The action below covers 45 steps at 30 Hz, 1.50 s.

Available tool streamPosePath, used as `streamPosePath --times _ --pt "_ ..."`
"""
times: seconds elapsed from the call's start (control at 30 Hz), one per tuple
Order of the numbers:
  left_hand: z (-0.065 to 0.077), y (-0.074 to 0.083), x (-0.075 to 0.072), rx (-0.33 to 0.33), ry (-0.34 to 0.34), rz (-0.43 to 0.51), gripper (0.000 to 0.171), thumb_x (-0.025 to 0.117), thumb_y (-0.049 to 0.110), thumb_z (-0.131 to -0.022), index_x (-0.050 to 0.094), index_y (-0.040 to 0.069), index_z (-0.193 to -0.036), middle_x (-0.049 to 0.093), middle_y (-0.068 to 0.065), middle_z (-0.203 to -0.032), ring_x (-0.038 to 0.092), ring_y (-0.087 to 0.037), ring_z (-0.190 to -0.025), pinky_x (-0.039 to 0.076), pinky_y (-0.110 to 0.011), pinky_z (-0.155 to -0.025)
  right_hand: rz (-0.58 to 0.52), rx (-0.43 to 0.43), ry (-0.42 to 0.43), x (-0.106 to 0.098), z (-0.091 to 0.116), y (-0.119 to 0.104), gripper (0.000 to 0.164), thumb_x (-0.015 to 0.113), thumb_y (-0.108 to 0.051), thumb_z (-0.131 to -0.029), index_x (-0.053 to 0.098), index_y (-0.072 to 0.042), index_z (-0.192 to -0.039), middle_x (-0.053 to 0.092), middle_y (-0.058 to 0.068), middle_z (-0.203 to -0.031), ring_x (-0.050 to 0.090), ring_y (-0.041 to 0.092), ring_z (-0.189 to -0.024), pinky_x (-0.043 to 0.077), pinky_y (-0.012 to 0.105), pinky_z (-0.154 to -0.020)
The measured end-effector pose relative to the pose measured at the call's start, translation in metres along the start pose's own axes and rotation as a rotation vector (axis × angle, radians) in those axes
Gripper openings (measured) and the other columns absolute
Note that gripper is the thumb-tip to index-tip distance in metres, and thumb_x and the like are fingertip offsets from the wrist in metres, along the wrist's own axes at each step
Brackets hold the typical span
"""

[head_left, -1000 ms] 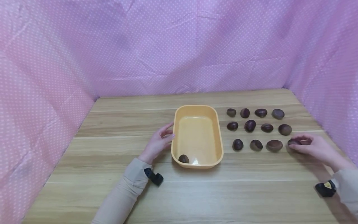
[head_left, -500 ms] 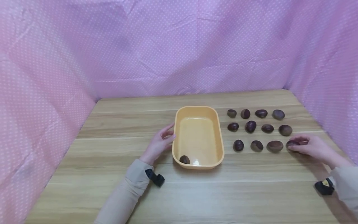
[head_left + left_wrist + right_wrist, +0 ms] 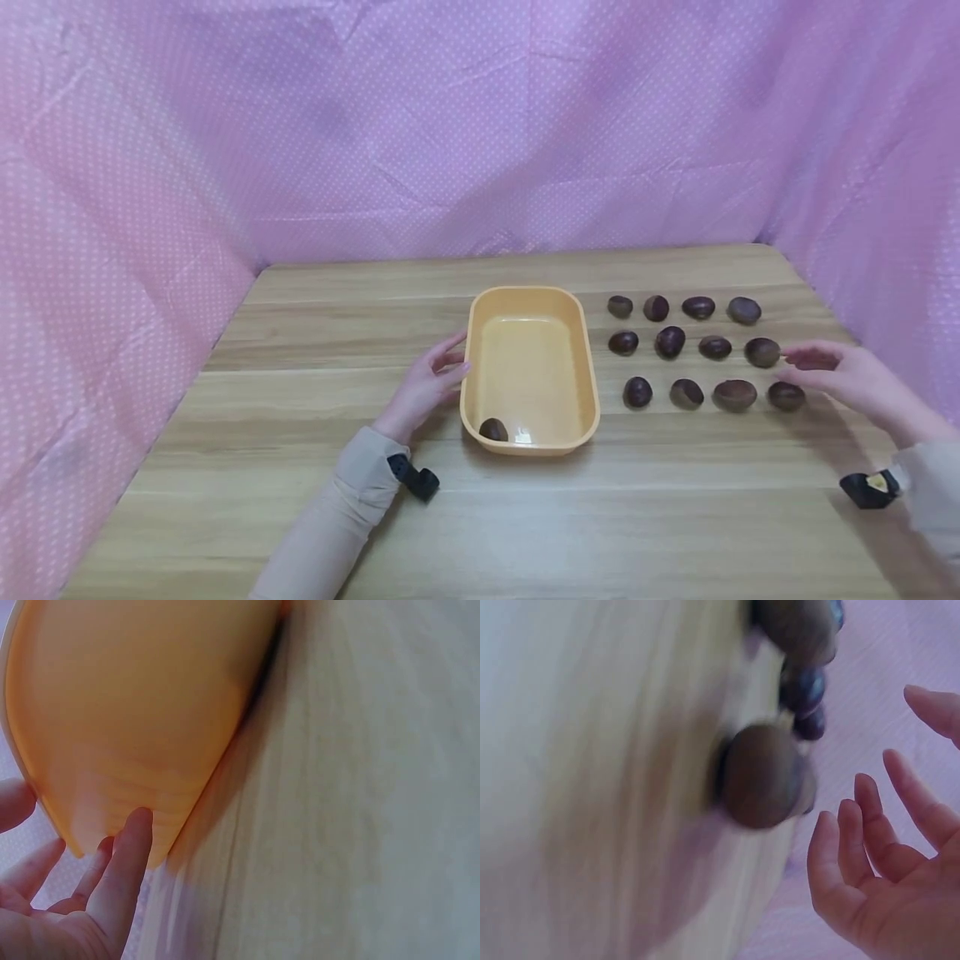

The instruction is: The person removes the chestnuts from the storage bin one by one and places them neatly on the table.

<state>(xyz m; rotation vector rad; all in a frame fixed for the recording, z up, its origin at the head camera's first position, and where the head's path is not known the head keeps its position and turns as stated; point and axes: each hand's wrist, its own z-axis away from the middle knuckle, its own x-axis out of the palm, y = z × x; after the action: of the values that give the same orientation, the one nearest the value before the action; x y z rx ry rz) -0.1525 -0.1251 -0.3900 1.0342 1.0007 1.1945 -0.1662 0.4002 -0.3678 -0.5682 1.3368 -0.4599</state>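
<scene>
At the left side of a yellow plastic tray [image 3: 531, 448], my left hand [image 3: 423, 387] rests its fingertips against the outer wall, not curled round it. In the left wrist view those fingers [image 3: 127, 870] lie fairly straight along the yellow wall. One chestnut [image 3: 492, 429] sits inside the tray at its near left corner. Right of the tray, several chestnuts stand in three rows. My right hand [image 3: 862, 383] hovers just beside the near row's rightmost chestnut [image 3: 786, 396], with fingers spread and holding nothing. The right wrist view shows a chestnut [image 3: 761, 776] apart from the fingertips.
The wooden table [image 3: 600, 533] runs under everything. A pink dotted cloth [image 3: 480, 125] hangs at the back and both sides. The middle row's rightmost chestnut [image 3: 762, 352] lies close to my right fingertips.
My right hand has let go of the near row's rightmost chestnut and lifted slightly up and away. That chestnut now lies in line with its row. My left hand stays at the tray.
</scene>
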Motion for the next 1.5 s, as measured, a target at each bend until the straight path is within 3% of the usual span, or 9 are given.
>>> streamPosePath --times 0.07,0.27,0.37,0.47,0.6,0.83,1.07,1.23,1.5 --pt "0.001 0.000 0.000 -0.006 0.000 -0.002 0.056 0.060 0.006 -0.092 0.042 0.022 -0.143 0.048 -0.018 -0.135 0.052 -0.031 -0.120 0.054 -0.040 -0.090 -0.022 -0.017 0.018 0.002 0.001 -0.007 0.051 0.067 -0.032 -0.088 0.053 0.004 -0.122 0.050 -0.041 -0.089 0.042 -0.025 -0.080 0.039 0.007 -0.064" --pt "0.000 -0.001 0.000 0.007 -0.008 0.010 0.056 0.059 0.007 -0.092 0.041 0.021 -0.143 0.048 -0.019 -0.135 0.052 -0.032 -0.121 0.054 -0.041 -0.091 -0.006 -0.122 0.035 0.016 0.001 -0.035 0.045 0.068 -0.026 -0.087 0.057 0.003 -0.120 0.047 -0.043 -0.091 0.041 -0.026 -0.085 0.036 0.004 -0.069" --pt "0.001 0.000 0.000 0.006 -0.006 0.005 0.056 0.059 0.007 -0.092 0.041 0.021 -0.143 0.048 -0.019 -0.135 0.052 -0.032 -0.121 0.054 -0.041 -0.091 -0.009 -0.169 0.006 0.029 0.001 -0.053 0.041 0.069 -0.022 -0.087 0.059 0.002 -0.118 0.055 -0.032 -0.096 0.042 -0.024 -0.087 0.039 0.006 -0.071" --pt "0.002 0.000 0.000 0.003 -0.001 -0.006 0.056 0.060 0.008 -0.092 0.042 0.021 -0.143 0.048 -0.018 -0.135 0.052 -0.032 -0.121 0.054 -0.042 -0.091 -0.027 -0.208 -0.036 0.044 0.000 -0.072 0.037 0.070 -0.021 -0.086 0.061 0.000 -0.115 0.067 -0.008 -0.102 0.047 -0.019 -0.088 0.043 0.009 -0.074" --pt "0.003 -0.001 -0.001 0.002 0.001 -0.011 0.056 0.060 0.009 -0.092 0.042 0.021 -0.143 0.048 -0.018 -0.135 0.053 -0.031 -0.120 0.054 -0.042 -0.091 -0.028 -0.253 -0.082 0.061 -0.002 -0.094 0.033 0.071 -0.023 -0.085 0.064 -0.004 -0.112 0.066 0.012 -0.107 0.051 -0.012 -0.090 0.048 0.016 -0.075" --pt "0.003 0.000 -0.001 0.001 -0.003 -0.005 0.056 0.059 0.008 -0.092 0.041 0.020 -0.144 0.048 -0.018 -0.134 0.054 -0.030 -0.118 0.055 -0.040 -0.089 -0.068 -0.310 -0.161 0.083 -0.013 -0.120 0.032 0.071 -0.023 -0.085 0.065 -0.006 -0.111 0.067 0.009 -0.106 0.057 0.004 -0.094 0.051 0.029 -0.082" --pt "0.003 0.000 -0.002 0.002 -0.003 -0.011 0.057 0.059 0.008 -0.093 0.040 0.020 -0.144 0.048 -0.019 -0.134 0.056 -0.028 -0.114 0.054 -0.041 -0.090 -0.179 -0.351 -0.197 0.099 -0.025 -0.150 0.029 0.070 -0.013 -0.085 0.063 0.001 -0.109 0.065 0.016 -0.107 0.060 0.016 -0.097 0.053 0.024 -0.080" --pt "0.003 0.001 -0.001 0.005 -0.002 -0.021 0.056 0.058 0.009 -0.093 0.039 0.019 -0.145 0.047 -0.020 -0.134 0.055 -0.030 -0.115 0.054 -0.041 -0.090 -0.256 -0.415 -0.222 0.109 -0.034 -0.181 0.031 0.071 -0.010 -0.083 0.063 0.004 -0.110 0.066 0.017 -0.106 0.060 0.019 -0.095 0.054 0.029 -0.084" --pt "0.004 0.001 -0.001 0.008 -0.012 -0.016 0.057 0.058 0.009 -0.093 0.038 0.018 -0.145 0.047 -0.020 -0.134 0.054 -0.033 -0.118 0.054 -0.042 -0.091 -0.198 -0.500 -0.335 0.113 -0.051 -0.237 0.035 0.072 -0.014 -0.082 0.062 0.001 -0.112 0.062 0.019 -0.112 0.060 0.026 -0.101 0.056 0.035 -0.086"
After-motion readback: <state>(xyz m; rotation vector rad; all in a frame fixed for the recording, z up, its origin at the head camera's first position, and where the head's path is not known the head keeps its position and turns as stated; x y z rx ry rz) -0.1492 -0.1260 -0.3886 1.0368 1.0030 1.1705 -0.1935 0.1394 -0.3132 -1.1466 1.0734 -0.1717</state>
